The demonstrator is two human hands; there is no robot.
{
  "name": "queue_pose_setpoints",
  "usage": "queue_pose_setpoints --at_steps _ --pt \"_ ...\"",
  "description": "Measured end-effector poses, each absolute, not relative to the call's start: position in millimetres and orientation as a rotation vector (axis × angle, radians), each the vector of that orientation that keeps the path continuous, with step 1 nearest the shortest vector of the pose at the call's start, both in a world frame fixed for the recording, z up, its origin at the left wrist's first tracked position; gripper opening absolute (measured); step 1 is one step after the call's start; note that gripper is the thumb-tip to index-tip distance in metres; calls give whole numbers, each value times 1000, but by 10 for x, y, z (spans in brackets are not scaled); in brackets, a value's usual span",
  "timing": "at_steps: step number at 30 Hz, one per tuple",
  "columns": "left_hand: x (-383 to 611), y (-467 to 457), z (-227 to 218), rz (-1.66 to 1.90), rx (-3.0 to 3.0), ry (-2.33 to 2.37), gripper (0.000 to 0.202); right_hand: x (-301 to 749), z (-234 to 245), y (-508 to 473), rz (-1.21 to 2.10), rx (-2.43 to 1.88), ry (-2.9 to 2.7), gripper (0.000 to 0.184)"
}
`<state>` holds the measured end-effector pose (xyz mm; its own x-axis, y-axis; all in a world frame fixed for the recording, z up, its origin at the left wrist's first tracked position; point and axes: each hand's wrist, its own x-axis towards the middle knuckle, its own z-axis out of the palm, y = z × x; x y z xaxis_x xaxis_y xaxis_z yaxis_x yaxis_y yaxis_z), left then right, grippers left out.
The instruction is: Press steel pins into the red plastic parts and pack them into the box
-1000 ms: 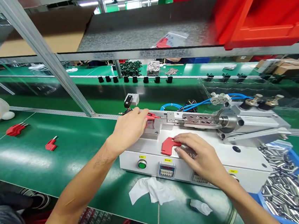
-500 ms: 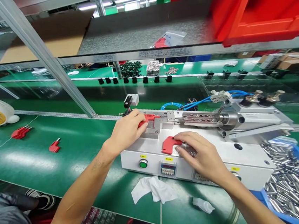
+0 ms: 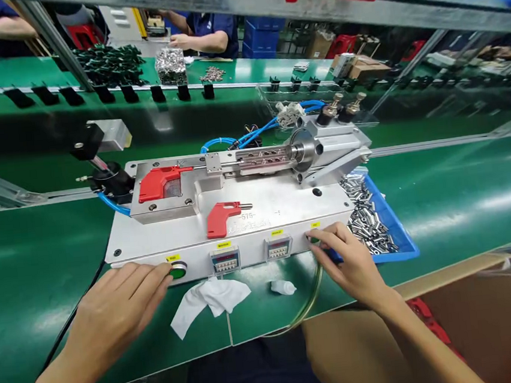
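Note:
My left hand [image 3: 112, 301], fingers stretched out, touches the left green button [image 3: 179, 272] on the front of a metal press machine [image 3: 266, 205]. At the front's other end, my right hand [image 3: 348, 261] has thumb and fingertips apart around the right green button [image 3: 315, 237]. Neither hand holds anything. One red angled plastic part [image 3: 152, 186] lies in the machine's fixture block [image 3: 167, 212], in line with a metal rod. A second red plastic part [image 3: 218, 220], with a metal pin sticking out of it, rests on the machine's top plate.
A blue bin [image 3: 393, 235] of metal tubes stands right of the machine. A white cloth [image 3: 214, 296] and a small white bottle-like item [image 3: 283, 287] lie in front. Blue air hoses [image 3: 254, 132] run behind. An open cardboard box [image 3: 486, 295] is at lower right; co-workers sit across.
My left hand has left the red part in the fixture for the left button. My right hand has let go of the other red part and moved to the right button. The view has shifted.

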<state>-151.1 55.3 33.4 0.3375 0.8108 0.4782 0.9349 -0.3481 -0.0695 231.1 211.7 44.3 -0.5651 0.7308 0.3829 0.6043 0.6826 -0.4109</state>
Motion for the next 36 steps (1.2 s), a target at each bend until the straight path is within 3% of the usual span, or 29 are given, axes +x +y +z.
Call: queue_pose_setpoints --at_steps 5,12,16,22,25,27,36 --pt "-1469 637 428 -455 -2263 -1620 29 2315 387 2196 520 -1080 -2174 15" --pt "-1275 645 319 -601 -2135 -1726 17 2301 372 2248 456 -1114 -2155 17" --pt "-1291 638 302 -658 -2161 -1817 20 2302 316 2215 498 -1145 -2160 19" --pt "-1312 578 443 -846 -2234 -1869 15 2450 27 1867 386 -1071 -2190 43" --pt "-1188 701 576 -928 -2240 -1788 13 2561 -162 1715 316 -1054 -2248 30" --pt "-1090 856 672 -869 -2277 -1746 20 2607 -263 1693 332 -1029 -2328 21" --pt "-895 1357 821 -415 -2471 -1783 47 2665 -384 1833 504 -996 -2395 24"
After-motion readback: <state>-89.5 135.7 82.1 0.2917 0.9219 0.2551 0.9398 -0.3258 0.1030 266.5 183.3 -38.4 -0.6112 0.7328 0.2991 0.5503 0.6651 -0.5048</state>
